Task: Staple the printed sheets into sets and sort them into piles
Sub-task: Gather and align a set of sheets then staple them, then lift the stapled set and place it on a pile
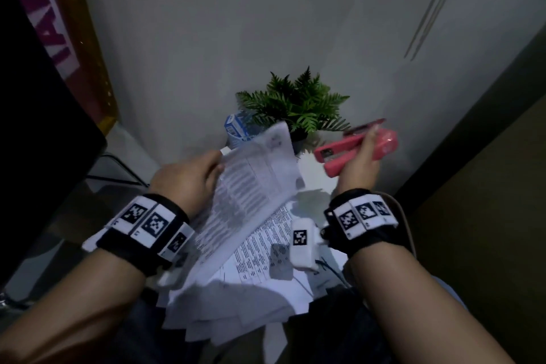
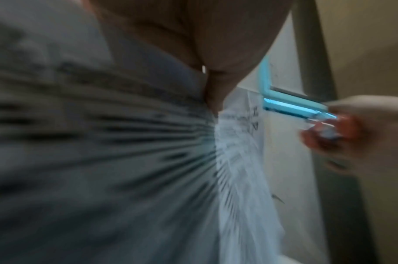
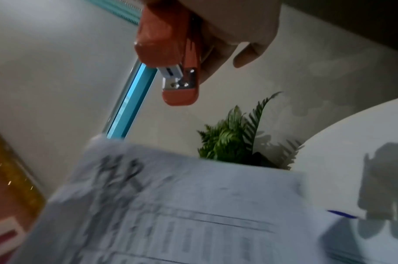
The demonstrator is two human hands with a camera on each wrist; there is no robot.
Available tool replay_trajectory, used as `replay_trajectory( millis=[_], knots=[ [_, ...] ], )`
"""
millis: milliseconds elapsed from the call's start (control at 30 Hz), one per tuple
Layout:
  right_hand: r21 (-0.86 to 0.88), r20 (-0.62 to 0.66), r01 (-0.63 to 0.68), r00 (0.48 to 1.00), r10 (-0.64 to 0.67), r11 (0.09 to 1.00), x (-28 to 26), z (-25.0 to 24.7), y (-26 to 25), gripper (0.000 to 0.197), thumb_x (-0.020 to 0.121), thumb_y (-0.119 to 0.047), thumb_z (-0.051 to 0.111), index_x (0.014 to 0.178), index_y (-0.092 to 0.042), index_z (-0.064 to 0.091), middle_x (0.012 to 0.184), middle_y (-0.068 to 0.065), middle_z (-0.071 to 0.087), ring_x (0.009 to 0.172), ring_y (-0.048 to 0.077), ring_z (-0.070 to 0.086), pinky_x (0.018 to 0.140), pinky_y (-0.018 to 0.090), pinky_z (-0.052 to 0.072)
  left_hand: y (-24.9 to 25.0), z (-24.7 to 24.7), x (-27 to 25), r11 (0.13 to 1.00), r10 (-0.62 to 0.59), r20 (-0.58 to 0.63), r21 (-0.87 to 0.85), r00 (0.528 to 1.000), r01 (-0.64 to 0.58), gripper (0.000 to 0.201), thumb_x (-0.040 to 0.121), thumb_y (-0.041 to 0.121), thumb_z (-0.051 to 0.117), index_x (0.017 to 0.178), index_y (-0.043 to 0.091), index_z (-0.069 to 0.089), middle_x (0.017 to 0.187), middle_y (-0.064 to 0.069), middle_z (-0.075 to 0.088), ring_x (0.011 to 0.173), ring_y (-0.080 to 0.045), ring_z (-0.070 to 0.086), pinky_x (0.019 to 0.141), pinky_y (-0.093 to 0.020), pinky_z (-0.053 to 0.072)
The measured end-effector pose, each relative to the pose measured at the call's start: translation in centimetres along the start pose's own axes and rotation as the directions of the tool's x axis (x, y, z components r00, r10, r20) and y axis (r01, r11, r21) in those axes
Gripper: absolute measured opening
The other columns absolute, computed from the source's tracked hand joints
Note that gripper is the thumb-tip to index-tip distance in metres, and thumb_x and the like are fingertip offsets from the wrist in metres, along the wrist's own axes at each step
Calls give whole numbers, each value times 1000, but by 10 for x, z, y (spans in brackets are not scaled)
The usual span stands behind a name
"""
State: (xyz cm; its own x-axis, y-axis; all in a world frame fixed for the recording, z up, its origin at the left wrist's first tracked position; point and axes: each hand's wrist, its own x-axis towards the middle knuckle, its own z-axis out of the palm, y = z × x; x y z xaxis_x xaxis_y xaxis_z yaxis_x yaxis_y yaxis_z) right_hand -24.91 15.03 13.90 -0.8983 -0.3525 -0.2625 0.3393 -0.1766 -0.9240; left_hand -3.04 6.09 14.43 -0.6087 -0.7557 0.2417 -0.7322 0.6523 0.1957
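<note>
My left hand (image 1: pixel 192 176) holds a set of printed sheets (image 1: pixel 251 183) by its left edge, raised and tilted above the lap. In the left wrist view the sheets (image 2: pixel 236 142) are blurred under the palm. My right hand (image 1: pixel 359 162) grips a pink stapler (image 1: pixel 351 151), its mouth pointing left toward the sheets' upper right corner, a short gap apart. The right wrist view shows the stapler (image 3: pixel 173 53) above the sheets (image 3: pixel 171 205), its metal tip bare. More loose printed sheets (image 1: pixel 260 269) lie spread below both wrists.
A potted green fern (image 1: pixel 298 103) and a blue-white carton (image 1: pixel 236 127) stand at the back against the grey wall. A round white table (image 1: pixel 316 174) shows under the stapler. A dark monitor (image 1: pixel 35 127) fills the left side.
</note>
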Motion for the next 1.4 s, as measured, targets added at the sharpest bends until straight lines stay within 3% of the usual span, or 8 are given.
replay_trajectory(
  millis=[167, 333, 433, 600, 800, 1000, 1300, 1400],
  knots=[
    [213, 232, -38, 973, -12, 976, 4, -27, 0, 26, 94, -39, 48, 80, -20, 59, 59, -10, 65, 53, 4, 61, 55, 18, 47, -13, -17, 5, 956, -134, -258, -287, 957, 57, 24, 96, 32, 41, 99, 11, 51, 81, -17, 61, 74, -37, 58, 59, -34, 38],
    [-161, 550, -186, 798, 245, 969, -11, -27, 37, 46, 58, -57, 77, 75, -16, 66, 69, 8, 62, 60, 24, 59, 65, 33, 48, 10, -5, 4, 734, -376, -246, -667, 894, 125, 8, 97, 27, 44, 92, 21, 45, 76, 12, 55, 65, 2, 50, 53, -10, 36],
    [-269, 510, -221, 793, 333, 938, -7, -28, 44, 32, 73, -46, 72, 75, -15, 67, 70, 9, 65, 58, 24, 60, 64, 33, 48, 9, 21, 7, 617, -465, -116, -753, 878, 228, 17, 97, 31, 45, 98, 15, 52, 84, 5, 60, 77, -8, 56, 67, -20, 40],
    [-517, 189, -236, 906, 379, 823, 44, -52, 56, 36, 72, -42, 74, 79, -8, 70, 59, 4, 66, 62, 24, 62, 70, 36, 52, -36, 96, 14, 634, -495, 327, -496, 805, 592, 32, 92, 43, 50, 90, 11, 52, 92, -12, 64, 84, -32, 61, 79, -38, 49],
    [-791, 9, -165, 959, 282, 589, 102, -94, 82, 47, 78, -49, 67, 90, -4, 67, 83, 14, 64, 75, 26, 59, 70, 29, 41, -58, 151, 3, 716, -615, 544, 81, 571, 694, 75, 87, 60, 45, 138, 6, 35, 138, -17, 39, 116, -37, 49, 94, -44, 44],
    [-876, -32, -148, 967, 251, 459, 122, -102, 98, 45, 79, -50, 65, 90, -6, 69, 86, 17, 68, 82, 32, 64, 79, 33, 48, -69, 163, 24, 718, -656, 522, 209, 545, 665, 101, 65, 73, 64, 131, 2, 36, 135, -18, 37, 116, -36, 48, 89, -43, 47],
    [-934, -1, -101, 960, 280, 343, 140, -99, 96, 47, 83, -54, 58, 85, -7, 65, 80, 14, 64, 75, 29, 61, 77, 32, 47, -88, 169, 37, 621, -663, 529, -7, 530, 784, 77, 70, 27, 82, 124, -5, 37, 112, -22, 57, 102, -37, 58, 73, -41, 46],
    [-944, 15, -89, 951, 309, 319, 140, -92, 97, 46, 86, -54, 54, 89, -9, 61, 87, 17, 62, 79, 30, 58, 79, 31, 44, -91, 170, 32, 679, -631, 458, -66, 626, 732, 35, 79, 22, 70, 101, 11, 44, 95, -14, 58, 81, -29, 56, 66, -32, 41]
  ],
)
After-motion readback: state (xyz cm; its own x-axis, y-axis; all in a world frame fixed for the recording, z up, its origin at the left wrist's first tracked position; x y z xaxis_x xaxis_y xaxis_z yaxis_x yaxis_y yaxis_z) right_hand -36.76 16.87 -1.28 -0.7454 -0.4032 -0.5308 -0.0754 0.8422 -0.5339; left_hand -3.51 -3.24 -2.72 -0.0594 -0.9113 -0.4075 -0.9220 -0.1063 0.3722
